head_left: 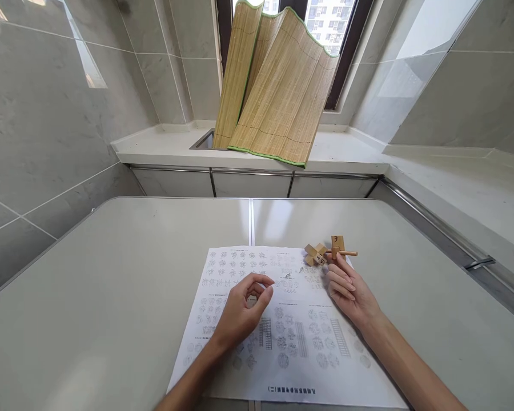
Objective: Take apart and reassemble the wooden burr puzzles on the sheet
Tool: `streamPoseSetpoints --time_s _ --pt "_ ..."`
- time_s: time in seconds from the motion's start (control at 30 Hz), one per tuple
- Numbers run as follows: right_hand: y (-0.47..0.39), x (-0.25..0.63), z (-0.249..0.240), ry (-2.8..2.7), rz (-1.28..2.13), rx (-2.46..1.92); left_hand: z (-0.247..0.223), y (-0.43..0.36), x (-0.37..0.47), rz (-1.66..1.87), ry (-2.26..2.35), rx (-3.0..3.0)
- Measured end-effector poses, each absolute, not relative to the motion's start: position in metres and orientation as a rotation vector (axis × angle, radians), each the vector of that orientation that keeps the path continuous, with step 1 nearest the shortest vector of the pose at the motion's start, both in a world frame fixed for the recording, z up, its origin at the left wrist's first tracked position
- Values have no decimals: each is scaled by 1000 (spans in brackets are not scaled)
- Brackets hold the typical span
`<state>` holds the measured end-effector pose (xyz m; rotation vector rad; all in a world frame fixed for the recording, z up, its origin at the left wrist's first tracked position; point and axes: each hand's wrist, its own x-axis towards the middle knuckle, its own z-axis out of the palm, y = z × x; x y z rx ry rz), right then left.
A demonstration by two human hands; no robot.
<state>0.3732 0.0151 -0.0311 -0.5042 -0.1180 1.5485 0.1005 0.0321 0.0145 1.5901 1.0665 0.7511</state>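
My right hand [349,285] is at the top right corner of a printed paper sheet [291,374], its lower fingers curled. Between its fingertips is a small wooden puzzle piece [335,252] with a thin rod sticking out to the right. Just left of it sits a cross-shaped wooden puzzle [316,254] of interlocked blocks, with dark marks on one end. A flat wooden block [338,242] marked with a character stands behind the fingertips. Over the sheet's left half, my left hand [248,302] is open and loosely curved, with a gap between thumb and fingers and nothing in it.
The sheet, printed with rows of small diagrams and upside-down text, lies on a glossy pale table [111,285] with a centre seam. Beyond it, a folded bamboo mat [282,91] leans at the window on a white ledge [167,151]. Grey tiled walls [47,114] flank the table.
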Motion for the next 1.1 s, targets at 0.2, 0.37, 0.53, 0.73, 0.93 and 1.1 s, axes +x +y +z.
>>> streamPoseSetpoints --time_s 0.2,0.37,0.53,0.73,0.93,1.1 --pt "15 369 -27 -265 1438 -664 13 33 100 752 1071 1591" --pt "9 353 -12 -492 1166 -954 12 33 101 754 1065 1596" --pt "-2 333 -12 -853 1092 -1135 10 31 102 774 1044 1621" --pt "-10 318 -24 -1371 930 -1257 9 28 101 817 986 1651" --pt "-17 308 -25 -1711 949 -1150 4 29 99 769 739 1569" --pt "-18 305 -24 -1833 927 -1160 8 29 100 720 692 1561"
